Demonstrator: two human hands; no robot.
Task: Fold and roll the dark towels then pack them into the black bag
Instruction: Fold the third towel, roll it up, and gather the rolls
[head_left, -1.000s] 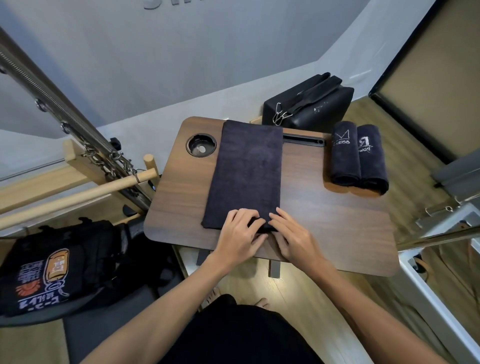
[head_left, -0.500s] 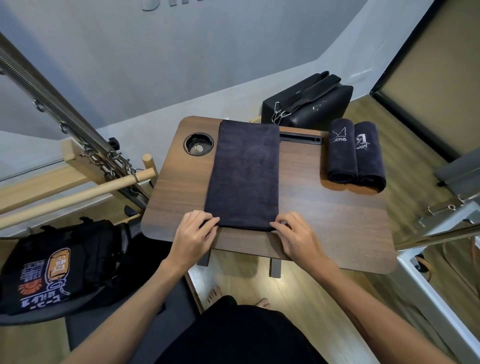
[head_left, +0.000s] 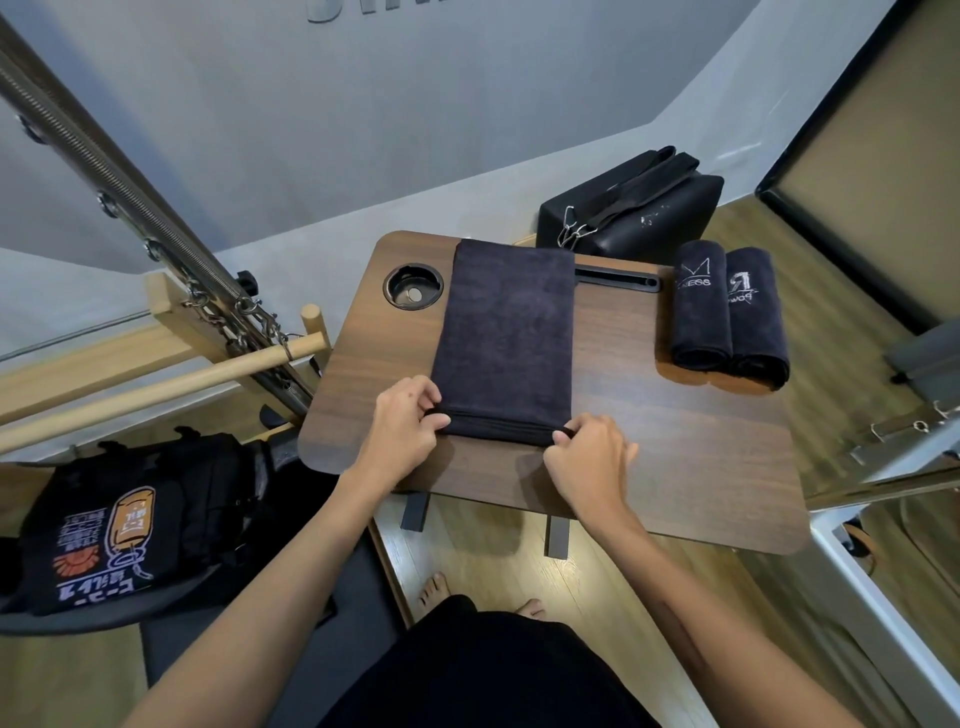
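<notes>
Folded dark towel (head_left: 506, 338) lies flat as a long strip on the wood counter (head_left: 675, 457), running from 12 o'clock down toward 6, near edge just starting to turn up into a roll. Left hand (head_left: 402, 428) at the strip's near-left corner – fingers curled, pinching the rolled edge, thumb tucked under at the hem. Right hand (head_left: 587, 457) at the near-right corner – fingers clenched on the edge, knuckles up, wrist low on the counter. Both forearms come in from 6 o'clock, angled inward, elbows out of frame.

Two rolled towels (head_left: 727, 317) sit side by side, touching, at 2 o'clock of the strip, white logos facing up. Black bag (head_left: 628, 208) rests just beyond the counter's far edge at 1 o'clock, straps laid over its top, metal clips at its left end. Round cup recess (head_left: 413, 287) in the counter at 11 o'clock, just beside the strip's far-left corner; a black slot (head_left: 618, 280) at the far-right corner. Wooden bar (head_left: 156, 384) and metal springs (head_left: 130, 208) at 9–10 o'clock. Black printed backpack (head_left: 104, 530) on the floor at 8 o'clock. Bare toes visible at 6 o'clock under the counter.
</notes>
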